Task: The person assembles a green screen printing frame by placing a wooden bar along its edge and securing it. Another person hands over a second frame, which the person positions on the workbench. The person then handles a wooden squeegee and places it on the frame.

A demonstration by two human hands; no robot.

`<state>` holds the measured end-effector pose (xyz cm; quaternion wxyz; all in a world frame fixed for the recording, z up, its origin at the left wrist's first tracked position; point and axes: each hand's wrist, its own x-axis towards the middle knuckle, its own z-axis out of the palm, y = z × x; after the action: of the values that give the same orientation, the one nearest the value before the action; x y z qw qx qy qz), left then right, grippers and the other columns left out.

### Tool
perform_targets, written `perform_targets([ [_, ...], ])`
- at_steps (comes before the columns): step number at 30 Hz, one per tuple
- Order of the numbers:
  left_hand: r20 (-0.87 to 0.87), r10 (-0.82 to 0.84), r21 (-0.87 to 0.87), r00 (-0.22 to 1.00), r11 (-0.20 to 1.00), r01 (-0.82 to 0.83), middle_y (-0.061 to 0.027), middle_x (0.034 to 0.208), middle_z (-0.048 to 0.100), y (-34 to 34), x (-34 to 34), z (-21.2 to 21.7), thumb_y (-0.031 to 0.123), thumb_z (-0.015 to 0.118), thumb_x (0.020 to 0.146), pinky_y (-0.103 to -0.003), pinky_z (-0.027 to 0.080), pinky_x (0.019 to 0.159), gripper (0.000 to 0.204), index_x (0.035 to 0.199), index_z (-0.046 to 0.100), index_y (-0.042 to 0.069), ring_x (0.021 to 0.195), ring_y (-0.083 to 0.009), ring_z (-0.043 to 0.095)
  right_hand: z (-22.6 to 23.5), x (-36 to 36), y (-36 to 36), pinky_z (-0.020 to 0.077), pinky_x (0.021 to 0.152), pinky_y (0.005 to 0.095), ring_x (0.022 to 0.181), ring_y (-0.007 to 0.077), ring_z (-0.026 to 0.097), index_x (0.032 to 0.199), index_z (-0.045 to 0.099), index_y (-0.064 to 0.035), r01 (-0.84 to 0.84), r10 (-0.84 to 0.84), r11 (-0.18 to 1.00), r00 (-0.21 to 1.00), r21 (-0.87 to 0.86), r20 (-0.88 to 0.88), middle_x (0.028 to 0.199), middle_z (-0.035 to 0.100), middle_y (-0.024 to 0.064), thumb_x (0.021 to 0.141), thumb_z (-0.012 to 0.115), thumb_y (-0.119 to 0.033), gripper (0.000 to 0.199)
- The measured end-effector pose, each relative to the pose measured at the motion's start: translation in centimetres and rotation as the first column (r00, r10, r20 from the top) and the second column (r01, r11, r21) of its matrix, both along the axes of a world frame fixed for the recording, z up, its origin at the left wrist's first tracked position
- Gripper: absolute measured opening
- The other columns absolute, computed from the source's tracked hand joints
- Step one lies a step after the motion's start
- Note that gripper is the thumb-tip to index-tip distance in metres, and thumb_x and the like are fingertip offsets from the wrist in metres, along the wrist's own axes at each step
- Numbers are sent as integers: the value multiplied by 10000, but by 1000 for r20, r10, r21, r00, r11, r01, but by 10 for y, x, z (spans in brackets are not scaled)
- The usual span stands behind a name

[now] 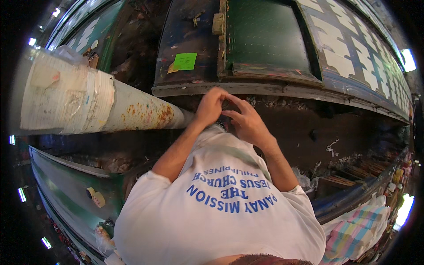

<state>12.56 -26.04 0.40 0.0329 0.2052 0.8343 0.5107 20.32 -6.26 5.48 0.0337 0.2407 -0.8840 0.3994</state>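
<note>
Left hand (213,107): you curl its fingers inward; whether they grip anything, I cannot tell.
Right hand (248,121): half open, thumb and forefinger apart, fingertips at your left's; any hold is unclear.
Framed green screen (268,37): on the worktable (274,90), just beyond your hands.
Lime-green paper note (185,62): left of it.
</note>
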Motion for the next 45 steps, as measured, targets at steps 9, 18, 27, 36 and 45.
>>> perform_targets([
  [9, 666, 53, -30, 744, 999, -45, -105, 972, 727, -119, 103, -30, 115, 624, 978, -322, 558, 800, 290, 1243, 666, 6, 925, -216, 709, 19, 7, -101, 574, 1002, 455, 1191, 368, 682, 1237, 737, -70, -241, 230, 952, 970, -190, -79, 1278, 712, 162, 855, 785, -56, 385],
  [18, 279, 60, 464, 958, 865, -190, -128, 1158, 720, -264, 156, -46, 214, 681, 995, -365, 546, 925, 335, 1261, 674, 11, 1088, -245, 693, 8, 15, -276, 549, 1045, 439, 1175, 388, 691, 1141, 763, -61, -704, 699, 700, 710, -119, -83, 1225, 732, 180, 870, 685, 75, 313],
  [27, 473, 596, 144, 649, 674, -724, -187, 1320, 647, -420, 151, -63, 267, 687, 1027, -431, 557, 941, 451, 1373, 611, -13, 1151, -271, 669, 44, -38, -494, 503, 1124, 437, 1357, 397, 605, 1291, 716, -58, -525, 475, 813, 849, -253, -233, 1488, 612, 197, 964, 748, -131, 338],
  [36, 340, 763, 687, 549, 197, -700, -181, 1648, 420, -564, 109, 81, 676, 351, 1104, -468, 341, 1241, 845, 1620, 371, 6, 1512, -321, 424, -47, 9, -654, 68, 1324, 510, 1656, 392, 76, 1706, 112, 20, -655, 710, 693, 692, -301, 129, 1784, 108, 236, 1093, 207, -714, 962],
  [45, -141, 749, -144, 647, 631, -762, -241, 1645, 430, -563, 93, 8, 311, 533, 1095, -481, 321, 1252, 542, 1541, 500, 5, 1521, -415, 406, 0, -119, -724, 399, 1199, 456, 1367, 309, 564, 1572, 421, -14, 354, 648, 578, 349, -735, 677, 1492, 586, 191, 1094, 261, -718, 866],
])
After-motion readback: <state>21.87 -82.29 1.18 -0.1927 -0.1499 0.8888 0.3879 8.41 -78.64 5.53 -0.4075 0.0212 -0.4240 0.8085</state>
